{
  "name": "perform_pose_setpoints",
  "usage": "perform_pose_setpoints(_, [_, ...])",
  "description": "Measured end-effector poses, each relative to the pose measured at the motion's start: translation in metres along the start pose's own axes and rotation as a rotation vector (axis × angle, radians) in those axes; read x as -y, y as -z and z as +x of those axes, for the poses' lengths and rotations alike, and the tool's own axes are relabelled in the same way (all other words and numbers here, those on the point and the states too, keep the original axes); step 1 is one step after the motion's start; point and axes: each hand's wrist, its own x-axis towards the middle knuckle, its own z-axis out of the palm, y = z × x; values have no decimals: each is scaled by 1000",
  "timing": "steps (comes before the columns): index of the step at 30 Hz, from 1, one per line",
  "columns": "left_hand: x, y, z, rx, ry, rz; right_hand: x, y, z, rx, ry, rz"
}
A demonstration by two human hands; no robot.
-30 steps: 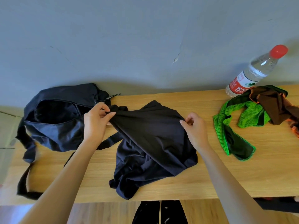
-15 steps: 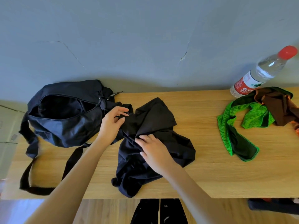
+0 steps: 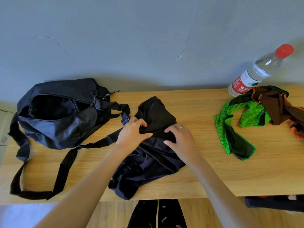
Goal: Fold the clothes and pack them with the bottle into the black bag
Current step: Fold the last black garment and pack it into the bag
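Nearest the table's front edge (image 3: 213, 186), the black garment (image 3: 148, 163) lies bunched, one corner hanging just over the edge. On its upper half both hands now meet: the left hand (image 3: 131, 134) pinches a fold of the cloth between thumb and curled fingers, and the right hand (image 3: 181, 139), a ring on one finger, grips the cloth just beside it with curled fingers. A second ago the hands stood well apart, stretching the garment between them; they have since come together at the middle, so one side has likely been brought over the other, a first fold, though the lower part is loose and creased. To the left sits the bag (image 3: 57, 116), zip open, straps trailing toward the front. Far right, the green garment (image 3: 233, 129) and a brown one (image 3: 276, 106) lie unfolded, touching, with the bottle (image 3: 256, 71) behind them by the wall. Packing has not begun.
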Motion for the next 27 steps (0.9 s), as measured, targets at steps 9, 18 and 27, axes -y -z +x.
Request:
perform_pose_setpoints(9, [2,8,9,-218,82,-253,-20,11,-8,-169,-47,129])
perform_pose_setpoints(18, [4,30,15,-383,255,-468,-36,44,-18,-154,-186,539])
perform_pose_setpoints(27, [12,18,-2,-264,231,-403,-36,32,-15,155,-183,265])
